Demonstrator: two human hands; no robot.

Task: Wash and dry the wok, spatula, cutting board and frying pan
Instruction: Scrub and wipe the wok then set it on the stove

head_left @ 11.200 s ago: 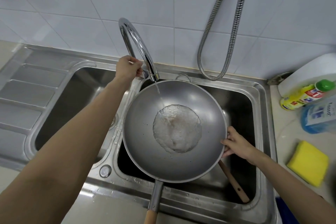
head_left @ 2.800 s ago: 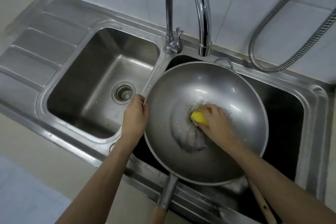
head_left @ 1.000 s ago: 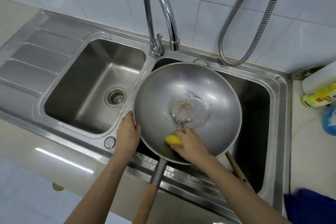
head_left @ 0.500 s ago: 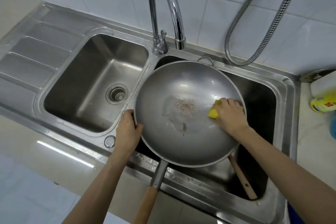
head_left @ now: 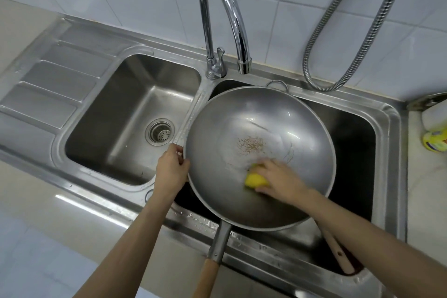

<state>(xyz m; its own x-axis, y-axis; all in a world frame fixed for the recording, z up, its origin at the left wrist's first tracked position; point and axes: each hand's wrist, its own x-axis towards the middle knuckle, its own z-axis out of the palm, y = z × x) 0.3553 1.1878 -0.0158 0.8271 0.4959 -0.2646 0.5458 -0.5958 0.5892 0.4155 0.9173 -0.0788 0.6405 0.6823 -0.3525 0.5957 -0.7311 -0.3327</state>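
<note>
Sitting over the right basin of the double stainless-steel sink [head_left: 387, 113]: round, smooth grey metal wok [head_left: 217, 143], its tubular stem and wooden grip pointing toward the desk edge. Gripping the wok's left rim: left hand [head_left: 170, 172], fingers curled over the thin lip. Pressing a soft yellow sponge [head_left: 256, 180] against the wet inner wall, near brown specks: right hand [head_left: 280, 181], clasping it. Lying beneath in the basin: wooden spatula handle [head_left: 338, 254].
</note>
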